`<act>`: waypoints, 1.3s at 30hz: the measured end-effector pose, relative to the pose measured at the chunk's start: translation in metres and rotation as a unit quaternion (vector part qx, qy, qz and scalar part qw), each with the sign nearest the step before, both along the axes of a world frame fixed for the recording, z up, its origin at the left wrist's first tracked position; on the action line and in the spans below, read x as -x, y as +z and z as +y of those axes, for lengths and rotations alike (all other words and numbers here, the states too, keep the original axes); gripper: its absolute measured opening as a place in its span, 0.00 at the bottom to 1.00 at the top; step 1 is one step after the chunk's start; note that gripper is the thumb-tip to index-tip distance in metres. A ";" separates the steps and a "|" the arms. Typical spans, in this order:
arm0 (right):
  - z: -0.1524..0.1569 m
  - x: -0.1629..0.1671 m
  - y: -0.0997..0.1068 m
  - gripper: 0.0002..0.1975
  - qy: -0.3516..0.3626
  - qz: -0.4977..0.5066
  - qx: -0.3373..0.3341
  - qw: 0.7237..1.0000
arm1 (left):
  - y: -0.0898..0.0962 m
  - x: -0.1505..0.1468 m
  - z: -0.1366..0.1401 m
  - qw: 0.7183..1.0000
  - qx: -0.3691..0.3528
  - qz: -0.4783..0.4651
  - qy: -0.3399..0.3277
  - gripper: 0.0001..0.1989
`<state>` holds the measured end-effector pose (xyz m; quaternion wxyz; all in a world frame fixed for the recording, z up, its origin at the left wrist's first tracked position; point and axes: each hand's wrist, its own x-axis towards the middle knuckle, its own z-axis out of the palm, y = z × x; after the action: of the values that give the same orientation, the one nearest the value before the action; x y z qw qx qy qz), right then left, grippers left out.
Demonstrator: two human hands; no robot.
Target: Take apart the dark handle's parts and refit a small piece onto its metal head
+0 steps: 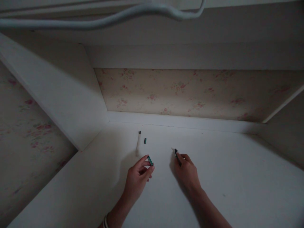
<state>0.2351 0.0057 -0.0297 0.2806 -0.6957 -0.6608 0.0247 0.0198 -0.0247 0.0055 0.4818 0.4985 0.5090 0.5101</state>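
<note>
Between the thumb and fingertips of my left hand (140, 175) is a small dark green cylinder (150, 161) that looks like a battery, held clear of the white surface. A second, similar green battery (145, 140) lies just beyond that hand. To its left rests a thin whitish stick-like piece (138, 143) with a dark end. My right hand (187, 171) is closed around a slim dark object (176, 153) with a pale tip, down close to the surface. Its kind I cannot make out, as the fingers cover most of it.
White panels enclose the white tabletop (213, 190) at the left (71, 95) and back. Behind is floral wallpaper (178, 91). A thick white cable (106, 20) runs across the top, under a shelf edge. The light is dim.
</note>
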 end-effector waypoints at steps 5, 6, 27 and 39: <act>0.001 0.000 0.000 0.18 0.004 0.033 -0.001 0.999 | -0.002 0.001 0.002 1.000 0.003 -0.016 0.011 0.27; 0.001 0.000 0.001 0.18 0.003 0.041 -0.002 0.999 | -0.002 0.001 0.002 1.000 0.001 -0.017 0.013 0.27; -0.025 0.031 0.021 0.10 0.124 0.223 -0.108 0.961 | -0.005 0.001 0.002 1.000 -0.018 -0.002 0.004 0.23; -0.043 0.058 0.012 0.12 0.279 0.203 -0.105 0.933 | -0.006 -0.007 -0.003 0.998 0.027 -0.040 -0.049 0.22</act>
<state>0.1768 -0.0372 -0.0178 0.4618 -0.4303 -0.7560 0.1732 0.0269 -0.0273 0.0000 0.5392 0.4892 0.4779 0.4914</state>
